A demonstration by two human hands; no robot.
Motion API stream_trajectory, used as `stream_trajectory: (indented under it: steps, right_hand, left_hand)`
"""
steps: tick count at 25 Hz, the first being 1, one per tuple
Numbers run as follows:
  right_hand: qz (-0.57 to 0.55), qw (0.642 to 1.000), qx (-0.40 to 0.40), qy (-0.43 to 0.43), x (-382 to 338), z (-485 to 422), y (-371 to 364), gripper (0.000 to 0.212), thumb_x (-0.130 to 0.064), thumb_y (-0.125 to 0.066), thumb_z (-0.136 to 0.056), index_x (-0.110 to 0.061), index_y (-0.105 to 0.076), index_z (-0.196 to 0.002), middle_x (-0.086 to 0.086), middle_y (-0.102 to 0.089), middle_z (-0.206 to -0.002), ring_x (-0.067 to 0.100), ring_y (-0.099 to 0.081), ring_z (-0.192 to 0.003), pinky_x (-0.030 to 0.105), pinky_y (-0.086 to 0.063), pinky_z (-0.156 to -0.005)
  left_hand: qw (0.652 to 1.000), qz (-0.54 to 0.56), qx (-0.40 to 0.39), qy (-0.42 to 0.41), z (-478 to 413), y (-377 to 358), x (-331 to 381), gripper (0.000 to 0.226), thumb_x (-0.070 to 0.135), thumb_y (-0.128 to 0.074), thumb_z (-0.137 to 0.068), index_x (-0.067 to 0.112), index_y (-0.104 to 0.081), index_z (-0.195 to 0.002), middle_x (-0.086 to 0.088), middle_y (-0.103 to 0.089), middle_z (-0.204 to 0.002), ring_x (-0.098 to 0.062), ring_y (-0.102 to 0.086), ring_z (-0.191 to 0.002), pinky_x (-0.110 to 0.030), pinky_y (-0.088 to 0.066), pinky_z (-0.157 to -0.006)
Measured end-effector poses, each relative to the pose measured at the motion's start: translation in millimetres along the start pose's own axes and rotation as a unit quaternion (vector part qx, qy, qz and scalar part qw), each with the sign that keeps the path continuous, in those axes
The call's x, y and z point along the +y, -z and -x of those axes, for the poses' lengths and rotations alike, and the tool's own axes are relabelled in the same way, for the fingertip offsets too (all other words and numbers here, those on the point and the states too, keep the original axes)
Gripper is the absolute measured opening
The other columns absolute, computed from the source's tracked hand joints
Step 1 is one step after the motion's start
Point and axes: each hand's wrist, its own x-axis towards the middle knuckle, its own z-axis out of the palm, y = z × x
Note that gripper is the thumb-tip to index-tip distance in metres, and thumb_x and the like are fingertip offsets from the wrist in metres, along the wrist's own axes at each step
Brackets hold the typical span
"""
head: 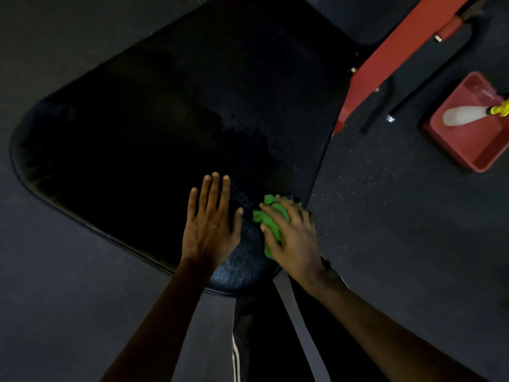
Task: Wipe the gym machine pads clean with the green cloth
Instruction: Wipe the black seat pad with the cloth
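Observation:
A large black padded bench pad [165,128] fills the middle of the head view, running from upper right to lower left. My left hand [210,224] lies flat on its near end, fingers straight and spread. Just to the right, my right hand [290,232] grips the bunched green cloth [271,220] and presses it on the pad's near right edge. Most of the cloth is hidden under the fingers. Part of the pad surface beyond the hands looks damp and streaked.
A red machine frame [385,56] runs diagonally at the upper right. On the dark rubber floor to the right stands a red tub [473,153] holding a white spray bottle [465,118] with a yellow nozzle. A second dark pad [366,20] lies at the top.

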Motion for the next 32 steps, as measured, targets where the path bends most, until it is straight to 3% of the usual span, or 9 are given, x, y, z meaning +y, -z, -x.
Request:
stream_trajectory:
  steps: [2, 10, 13, 16, 18, 20, 27, 29, 32]
  right_hand:
    - [0.016, 1.000, 0.003, 0.023, 21, -2, 0, 0.046, -0.050, -0.044, -0.100, -0.042, -0.044, -0.146, -0.004, -0.037, -0.156, 0.025, -0.042, -0.135, 0.047, -0.046, -0.103]
    - [0.035, 0.985, 0.069, -0.152, 46, -140, 10, 0.047, -0.041, -0.053, -0.095, -0.038, -0.050, -0.141, 0.001, -0.043, -0.147, 0.033, -0.045, -0.125, 0.058, -0.048, -0.097]
    - [0.030, 0.993, 0.030, -0.108, 23, -92, 8, 0.048, -0.042, -0.051, -0.097, -0.043, -0.044, -0.145, -0.001, -0.038, -0.152, 0.030, -0.042, -0.128, 0.054, -0.045, -0.102]
    - [0.028, 0.999, -0.009, 0.040, 3, -14, 3, 0.046, -0.046, -0.049, -0.098, -0.044, -0.044, -0.143, -0.004, -0.038, -0.152, 0.028, -0.043, -0.128, 0.047, -0.044, -0.098]
    - [0.033, 0.995, -0.022, 0.090, 15, -18, 5, 0.046, -0.048, -0.048, -0.096, -0.041, -0.046, -0.142, -0.003, -0.041, -0.152, 0.028, -0.045, -0.127, 0.048, -0.048, -0.096]
    - [0.050, 0.995, -0.009, 0.086, 26, -59, 7, 0.047, -0.044, -0.053, -0.094, -0.040, -0.049, -0.141, -0.001, -0.044, -0.150, 0.030, -0.047, -0.125, 0.051, -0.050, -0.093]
    - [0.044, 0.995, 0.039, -0.079, 14, -191, 5, 0.046, -0.045, -0.052, -0.095, -0.036, -0.050, -0.140, 0.001, -0.044, -0.146, 0.031, -0.046, -0.124, 0.055, -0.047, -0.097]
    - [0.033, 0.997, 0.023, -0.061, 9, -166, 7, 0.046, -0.047, -0.050, -0.098, -0.038, -0.047, -0.143, 0.001, -0.040, -0.150, 0.029, -0.044, -0.126, 0.053, -0.046, -0.098]
    - [0.027, 0.998, -0.026, 0.056, 16, -75, 12, 0.047, -0.046, -0.049, -0.099, -0.041, -0.043, -0.145, -0.003, -0.036, -0.155, 0.028, -0.042, -0.128, 0.047, -0.045, -0.097]
  left_hand:
    - [1.000, 0.006, 0.005, 0.003, -1, 1, 0, 0.070, 0.049, -0.031, -0.102, 0.007, -0.021, -0.157, -0.016, -0.022, -0.163, -0.026, -0.013, -0.153, -0.045, -0.007, -0.124]
    - [1.000, 0.007, -0.002, 0.012, -1, -1, 1, 0.073, 0.052, -0.026, -0.102, 0.008, -0.014, -0.159, -0.015, -0.016, -0.165, -0.025, -0.009, -0.154, -0.044, -0.002, -0.125]
    - [1.000, 0.007, -0.001, 0.012, 0, -1, 1, 0.073, 0.052, -0.027, -0.102, 0.008, -0.015, -0.159, -0.015, -0.017, -0.165, -0.025, -0.009, -0.154, -0.045, -0.003, -0.125]
    - [1.000, 0.004, -0.002, 0.011, -2, 1, 2, 0.073, 0.052, -0.028, -0.101, 0.007, -0.018, -0.158, -0.016, -0.019, -0.164, -0.026, -0.011, -0.154, -0.045, -0.005, -0.125]
    - [1.000, 0.003, -0.005, 0.013, -2, 1, 2, 0.073, 0.052, -0.028, -0.101, 0.007, -0.018, -0.158, -0.016, -0.019, -0.164, -0.026, -0.011, -0.154, -0.045, -0.005, -0.125]
    - [1.000, 0.002, -0.007, 0.013, -2, 2, 3, 0.073, 0.053, -0.027, -0.101, 0.007, -0.016, -0.158, -0.015, -0.018, -0.164, -0.026, -0.010, -0.154, -0.045, -0.003, -0.125]
    - [0.999, -0.023, -0.020, 0.021, -5, -1, 4, 0.074, 0.055, -0.027, -0.101, 0.009, -0.015, -0.159, -0.015, -0.015, -0.165, -0.025, -0.008, -0.154, -0.046, 0.001, -0.124]
    - [0.999, -0.022, -0.020, 0.024, -5, 0, 5, 0.075, 0.055, -0.029, -0.101, 0.009, -0.016, -0.159, -0.015, -0.015, -0.165, -0.026, -0.008, -0.154, -0.047, 0.001, -0.123]
    - [0.999, -0.018, -0.016, 0.023, -5, 1, 6, 0.075, 0.054, -0.032, -0.100, 0.008, -0.020, -0.158, -0.016, -0.019, -0.164, -0.027, -0.011, -0.154, -0.048, -0.001, -0.123]
